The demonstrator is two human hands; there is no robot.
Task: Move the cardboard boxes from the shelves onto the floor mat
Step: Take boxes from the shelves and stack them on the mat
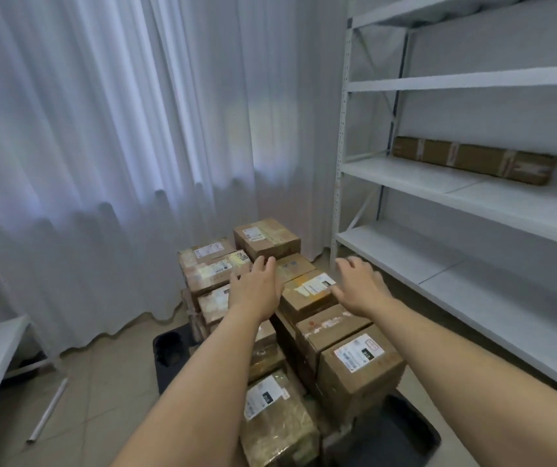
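- Nearest us, cardboard boxes point(358, 369) sit stacked on the dark floor mat point(169, 352).
- Our left hand point(257, 288) and right hand point(359, 286) hover, fingers released, empty.
- One long box point(472, 160) remains shelved.
- We judge a careless nudge could topple the stack.

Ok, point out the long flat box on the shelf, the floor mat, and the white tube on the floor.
long flat box point(472, 159), head view, front face.
floor mat point(402, 433), head view, bare right part.
white tube point(49, 410), head view, mid-length.

A dark floor mat point(169, 352) is covered by stacked cardboard boxes point(358, 365); one long flat box point(472, 159) is left on the white shelves point(439, 187).
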